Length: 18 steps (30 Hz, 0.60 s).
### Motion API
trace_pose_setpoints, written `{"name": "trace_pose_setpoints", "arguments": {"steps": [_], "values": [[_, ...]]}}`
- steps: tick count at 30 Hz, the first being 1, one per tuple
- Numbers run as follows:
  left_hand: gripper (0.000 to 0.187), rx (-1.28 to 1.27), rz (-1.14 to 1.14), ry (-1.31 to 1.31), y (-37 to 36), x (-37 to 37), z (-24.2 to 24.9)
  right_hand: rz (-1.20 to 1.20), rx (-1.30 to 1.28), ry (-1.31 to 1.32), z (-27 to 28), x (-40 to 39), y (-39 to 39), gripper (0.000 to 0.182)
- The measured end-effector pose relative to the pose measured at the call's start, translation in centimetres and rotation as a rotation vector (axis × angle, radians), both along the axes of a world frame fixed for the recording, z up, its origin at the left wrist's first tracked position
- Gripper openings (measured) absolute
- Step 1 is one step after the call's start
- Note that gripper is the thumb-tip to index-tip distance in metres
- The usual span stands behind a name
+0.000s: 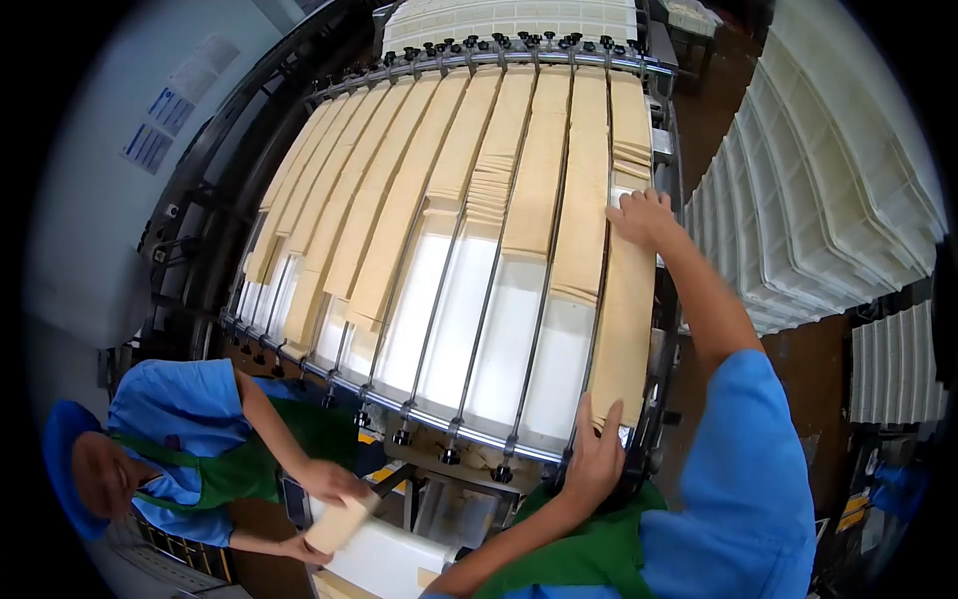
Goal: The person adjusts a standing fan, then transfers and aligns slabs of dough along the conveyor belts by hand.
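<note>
Right hand [644, 220]: fingers curled at the far end of the pale block [627, 329]; cannot tell if gripping.
Left hand [596, 464]: fingers loosely spread against its near end.
Block's place: along the white surface's [459, 309] right edge.
Handling: even pressure likely keeps it square.

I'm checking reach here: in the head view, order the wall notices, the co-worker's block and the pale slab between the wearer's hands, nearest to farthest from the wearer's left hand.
1. Pale slab: rightmost row, its near end at the left hand.
2. Co-worker's block: lower left of the picture.
3. Wall notices: picture's upper left.
</note>
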<state>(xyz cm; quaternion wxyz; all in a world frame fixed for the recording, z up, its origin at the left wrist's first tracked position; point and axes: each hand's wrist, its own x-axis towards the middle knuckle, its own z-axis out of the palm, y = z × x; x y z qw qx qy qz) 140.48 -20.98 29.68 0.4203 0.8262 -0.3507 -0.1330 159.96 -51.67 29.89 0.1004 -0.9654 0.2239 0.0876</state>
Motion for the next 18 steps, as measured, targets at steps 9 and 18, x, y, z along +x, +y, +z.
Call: {"name": "trace_pose_setpoints", "arguments": {"steps": [9, 18], "values": [[0.058, 0.012, -0.038, 0.017, -4.6, 4.3, -2.0, -0.096, -0.082, -0.196, -3.9, 4.2, -4.5, 0.056], [0.067, 0.049, -0.126, 0.068, -9.6, 9.9, -2.6, -0.076, -0.216, -0.715, -2.4, 2.8, -1.2, 0.046]]}}
